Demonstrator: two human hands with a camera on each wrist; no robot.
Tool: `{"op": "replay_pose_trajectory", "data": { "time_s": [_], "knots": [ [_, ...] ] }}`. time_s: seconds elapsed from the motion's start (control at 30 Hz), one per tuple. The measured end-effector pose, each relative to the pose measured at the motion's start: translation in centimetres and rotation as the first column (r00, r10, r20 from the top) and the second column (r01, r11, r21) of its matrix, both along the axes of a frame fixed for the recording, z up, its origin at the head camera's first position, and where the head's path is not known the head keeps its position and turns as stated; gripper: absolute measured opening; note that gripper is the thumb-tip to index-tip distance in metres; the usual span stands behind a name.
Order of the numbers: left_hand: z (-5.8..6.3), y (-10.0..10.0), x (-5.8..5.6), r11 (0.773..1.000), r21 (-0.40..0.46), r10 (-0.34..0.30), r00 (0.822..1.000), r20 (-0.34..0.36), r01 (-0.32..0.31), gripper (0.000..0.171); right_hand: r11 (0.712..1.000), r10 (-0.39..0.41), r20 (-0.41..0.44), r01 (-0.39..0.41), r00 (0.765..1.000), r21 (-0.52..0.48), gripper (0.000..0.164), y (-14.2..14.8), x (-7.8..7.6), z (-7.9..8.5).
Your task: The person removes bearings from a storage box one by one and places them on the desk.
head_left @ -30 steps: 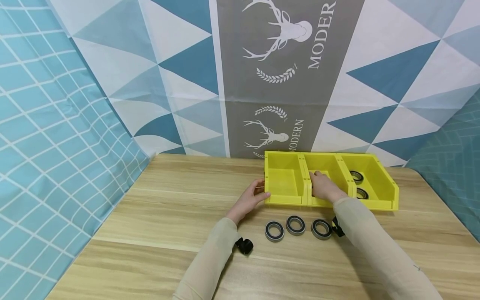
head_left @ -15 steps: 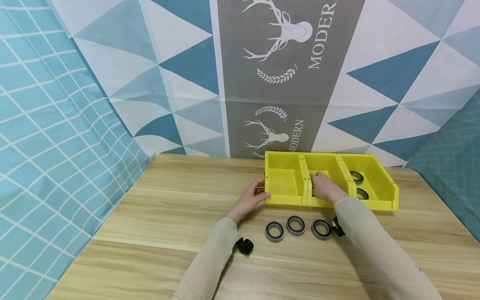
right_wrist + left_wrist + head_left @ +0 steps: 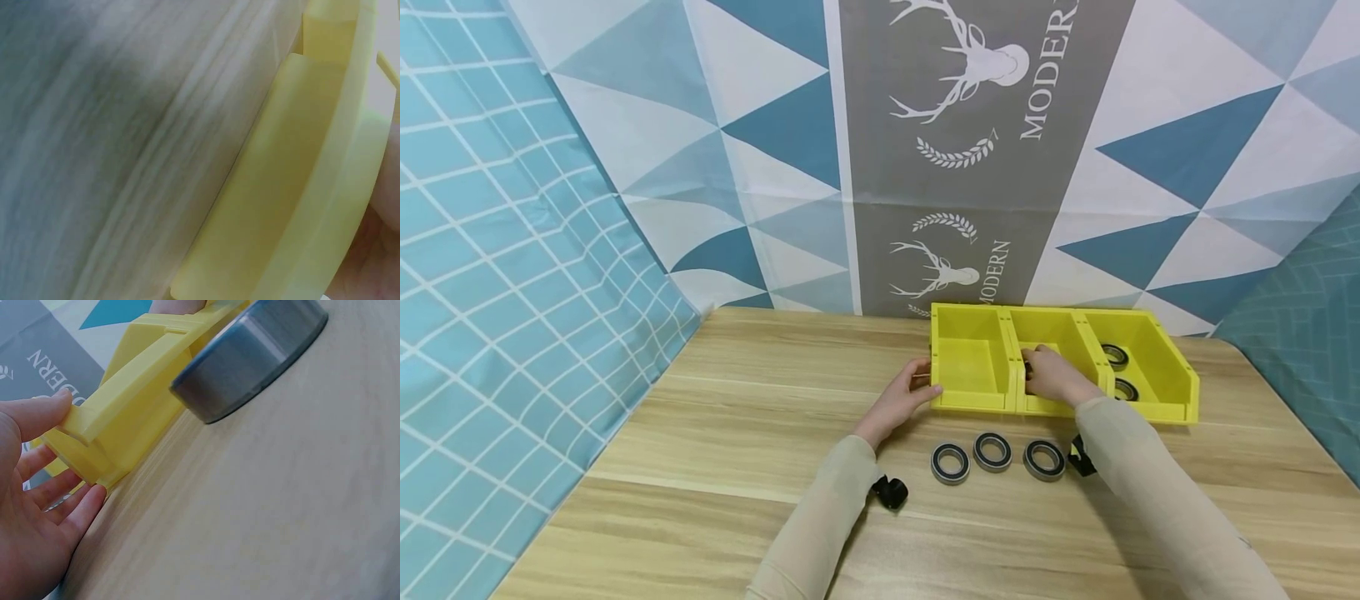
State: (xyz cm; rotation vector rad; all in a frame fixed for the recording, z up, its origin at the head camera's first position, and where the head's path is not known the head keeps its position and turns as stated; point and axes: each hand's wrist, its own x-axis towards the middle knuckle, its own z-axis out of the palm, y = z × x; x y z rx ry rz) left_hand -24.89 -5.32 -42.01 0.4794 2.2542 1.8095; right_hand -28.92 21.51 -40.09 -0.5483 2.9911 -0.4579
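The left bin [image 3: 970,401] is held at its near corner by the left hand [image 3: 897,406], thumb laid on the front rim and loosely bent fingers set against the outer wall, presumably so that the joined row is braced against sliding. The middle bin [image 3: 1051,407] is reached into by the right hand [image 3: 1054,379], its fingers bent; a dark bit [image 3: 1028,367] is seen at the fingertips, but whether it is gripped cannot be told. The loose bearings [image 3: 937,463] are laid flat on the table [image 3: 752,400] before the bins, probably so that they can be easily reached. Counted, three bins are joined in one row, three bearings are set out on the table, and two more bearings [image 3: 1123,358] are seen in the right bin [image 3: 1157,412]
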Motion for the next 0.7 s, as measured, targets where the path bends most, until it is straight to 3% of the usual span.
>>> {"op": "replay_pose_trajectory", "data": {
  "time_s": [0.2, 0.47, 0.7],
  "knots": [
    [-0.09, 0.09, -0.03, 1.0, -0.013, 0.011, 1.0, 0.005, -0.01, 0.052, 1.0, 0.013, -0.022, -0.013, 1.0, 0.003, 0.03, 0.37, 0.24, -0.03],
    [-0.26, 0.14, -0.17, 1.0, -0.006, -0.002, 1.0, -0.01, 0.002, 0.051, 1.0, 0.007, -0.061, -0.007, 0.998, -0.003, 0.041, 0.71, 0.5, -0.01],
    [-0.3, 0.06, -0.14, 1.0, -0.016, 0.003, 1.0, -0.017, -0.004, 0.053, 1.0, 0.004, -0.099, -0.005, 0.995, -0.015, 0.04, 0.9, 0.63, 0.31]
  ]
}}
